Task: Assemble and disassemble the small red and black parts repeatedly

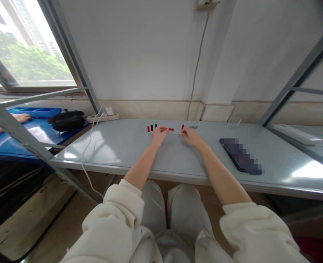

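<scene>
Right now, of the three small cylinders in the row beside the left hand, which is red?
The leftmost cylinder, farthest from the left hand. The middle cylinder and the right cylinder are both black.

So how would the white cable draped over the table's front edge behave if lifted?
The white cable is probably floppy, given its loose curves. It looks thin, so likely light. Lifting might tug the power strip, where it seems plugged in.

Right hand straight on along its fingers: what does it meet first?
Probably the small red cylinder at the left hand, roughly along the thin white strand; depth is unclear.
</scene>
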{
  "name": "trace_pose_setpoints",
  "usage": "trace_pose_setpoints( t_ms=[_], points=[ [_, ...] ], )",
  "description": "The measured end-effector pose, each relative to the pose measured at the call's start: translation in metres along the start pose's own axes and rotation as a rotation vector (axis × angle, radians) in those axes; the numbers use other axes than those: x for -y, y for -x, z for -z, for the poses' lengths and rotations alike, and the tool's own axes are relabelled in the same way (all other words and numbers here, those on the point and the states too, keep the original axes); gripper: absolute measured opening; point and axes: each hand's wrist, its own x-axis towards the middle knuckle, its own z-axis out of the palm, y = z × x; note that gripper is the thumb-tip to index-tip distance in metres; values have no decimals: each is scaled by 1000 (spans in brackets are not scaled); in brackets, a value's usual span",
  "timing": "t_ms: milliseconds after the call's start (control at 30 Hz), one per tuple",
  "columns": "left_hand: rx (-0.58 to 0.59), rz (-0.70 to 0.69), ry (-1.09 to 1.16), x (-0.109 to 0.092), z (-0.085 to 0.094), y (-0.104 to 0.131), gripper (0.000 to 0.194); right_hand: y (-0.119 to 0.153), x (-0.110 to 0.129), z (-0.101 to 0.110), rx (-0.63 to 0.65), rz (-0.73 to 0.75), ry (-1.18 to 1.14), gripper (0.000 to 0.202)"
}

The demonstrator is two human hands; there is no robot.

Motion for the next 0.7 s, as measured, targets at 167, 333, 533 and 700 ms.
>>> trace_pose_setpoints(
  t_ms=[167,333,533,700],
  points=[
    [35,51,110,-10,2,6,3,1,4,0,-6,41,-27,16],
    [196,91,71,-21,5,17,6,2,9,-2,-23,53,-89,18],
    [238,96,74,-22,5,18,11,1,7,-3,-11,49,-117,21],
    [237,110,82,-24,4,19,7,2,7,-4,25,63,-107,25]
  ],
)
